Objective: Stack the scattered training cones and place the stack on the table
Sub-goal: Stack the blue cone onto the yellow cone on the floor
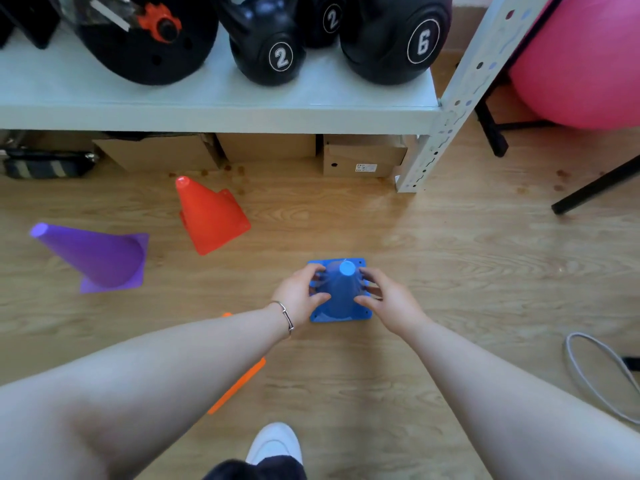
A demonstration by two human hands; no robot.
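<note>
While a purple cone and a red cone stand apart on the wooden floor, an orange piece lies under the left forearm.
Left hand and right hand clasp the upright blue cone from both sides, fingers curled around it, below the shelf of kettlebells.

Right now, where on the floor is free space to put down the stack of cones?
Bare floor lies right of the blue cone, up to the shelf post and the grey cable. The left is crowded: red cone, purple cone, an orange piece under the left arm.
</note>
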